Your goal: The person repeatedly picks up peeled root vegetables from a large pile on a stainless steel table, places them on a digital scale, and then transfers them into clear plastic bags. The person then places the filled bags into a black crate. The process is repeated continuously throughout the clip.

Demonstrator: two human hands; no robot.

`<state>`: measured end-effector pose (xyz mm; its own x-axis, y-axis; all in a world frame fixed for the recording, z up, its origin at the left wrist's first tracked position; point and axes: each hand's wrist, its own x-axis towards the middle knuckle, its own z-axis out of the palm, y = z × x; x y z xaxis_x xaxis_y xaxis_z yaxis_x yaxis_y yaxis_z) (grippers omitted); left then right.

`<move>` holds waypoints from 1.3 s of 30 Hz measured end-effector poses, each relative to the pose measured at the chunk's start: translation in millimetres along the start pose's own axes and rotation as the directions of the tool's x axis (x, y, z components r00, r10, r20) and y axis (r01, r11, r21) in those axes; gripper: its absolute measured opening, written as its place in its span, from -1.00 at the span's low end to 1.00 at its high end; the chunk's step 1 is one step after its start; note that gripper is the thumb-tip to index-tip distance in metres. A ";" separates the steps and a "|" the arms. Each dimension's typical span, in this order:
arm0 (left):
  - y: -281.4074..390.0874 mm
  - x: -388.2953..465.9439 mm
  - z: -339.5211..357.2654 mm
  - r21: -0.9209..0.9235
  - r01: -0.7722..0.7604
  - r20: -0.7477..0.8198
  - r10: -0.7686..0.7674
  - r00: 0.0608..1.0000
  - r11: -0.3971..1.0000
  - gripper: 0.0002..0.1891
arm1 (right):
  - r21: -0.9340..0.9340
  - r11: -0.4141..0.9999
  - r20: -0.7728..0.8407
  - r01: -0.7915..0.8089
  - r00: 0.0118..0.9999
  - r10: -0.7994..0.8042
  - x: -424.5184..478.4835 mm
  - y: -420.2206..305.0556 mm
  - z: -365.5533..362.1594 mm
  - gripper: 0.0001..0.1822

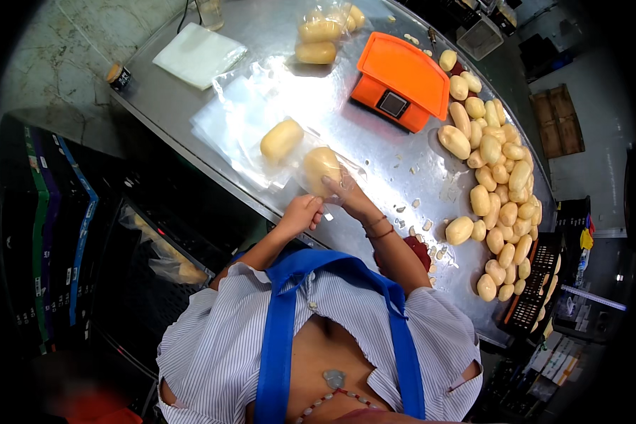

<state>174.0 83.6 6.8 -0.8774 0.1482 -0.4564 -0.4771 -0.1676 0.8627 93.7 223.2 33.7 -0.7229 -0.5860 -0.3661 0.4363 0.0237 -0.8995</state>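
Observation:
Close in front of me, a clear plastic bag (303, 183) holds a large peeled potato (322, 165). My right hand (352, 199) grips this potato from its right side through the film, thumb on top. The fingers of my left hand (300, 215) are curled and pinch the bag's near edge, just below the potato. A small white tab (328, 216) shows beside those fingertips. Another peeled potato (282, 140) lies just beyond, on or inside clear film; which one I cannot tell. Flat clear bags (228, 119) spread under and behind it on the metal table (164, 119).
An orange scale (403, 79) stands at the back right. Many peeled potatoes (501, 175) are heaped along the right edge, near a black crate (524, 297). Bagged potatoes (318, 40) and a stack of plastic bags (199, 55) lie at the back. A black crate (153, 297) with bagged potatoes stands left.

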 end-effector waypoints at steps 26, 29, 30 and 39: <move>33.3 -28.0 -17.4 -0.181 0.021 0.126 0.002 0.992 0.983 -0.65 | -0.980 0.055 0.178 0.193 0.962 -0.207 60.9 -60.1 47.2 -0.23; 42.3 -28.4 -28.5 -0.233 0.002 0.142 0.032 0.989 0.972 -0.66 | -0.936 -0.111 0.351 0.333 0.888 -0.295 67.7 -56.2 39.2 -0.26; 45.4 -29.9 -31.1 -0.259 -0.012 0.142 0.050 0.989 0.966 -0.66 | -0.901 -0.197 0.433 0.386 0.829 -0.354 66.9 -56.1 38.4 -0.25; 50.9 -31.4 -43.6 -0.272 -0.065 0.209 0.124 0.970 0.960 -0.64 | -0.824 -0.088 0.564 0.560 0.794 -0.229 84.4 -71.1 39.9 -0.50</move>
<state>175.1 28.0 55.6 -0.8997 0.3263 -0.2900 -0.4153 -0.4353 0.7988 23.0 139.7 76.3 -0.3716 -0.9270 0.0502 -0.8844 0.3370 -0.3228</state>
